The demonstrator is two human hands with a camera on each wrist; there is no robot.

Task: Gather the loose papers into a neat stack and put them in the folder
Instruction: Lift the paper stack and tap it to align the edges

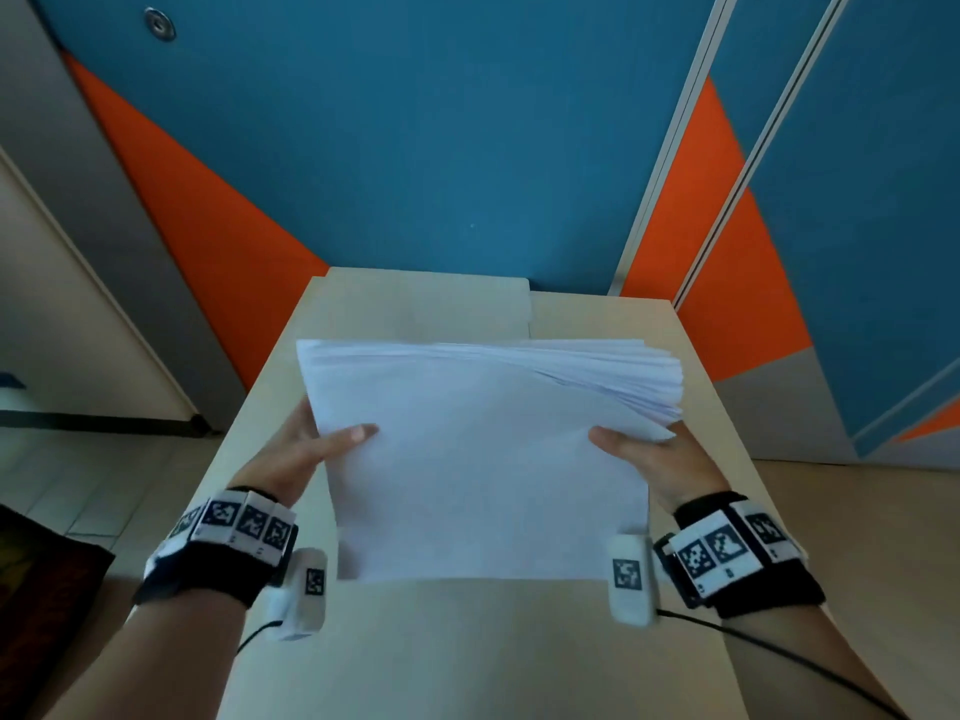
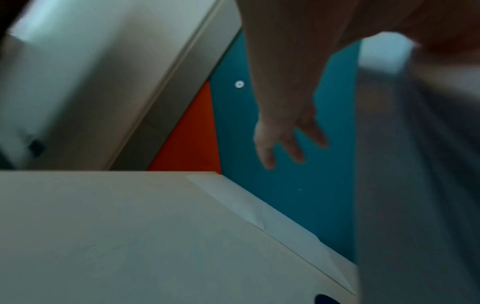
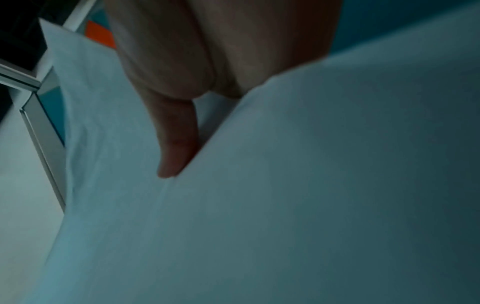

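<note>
My left hand point(image 1: 306, 449) and right hand point(image 1: 641, 452) each grip one side of the papers point(image 1: 483, 459), thumbs on top, fingers under. I hold the stack lifted above the table point(image 1: 467, 652), tilted, its far edges fanned and not yet even. Behind the stack the folder point(image 1: 426, 298) lies flat on the table. Farther is a blue and orange wall point(image 1: 415, 137).

No readable text; wrist bands point(image 1: 239, 522) carry coded square markers only.
</note>
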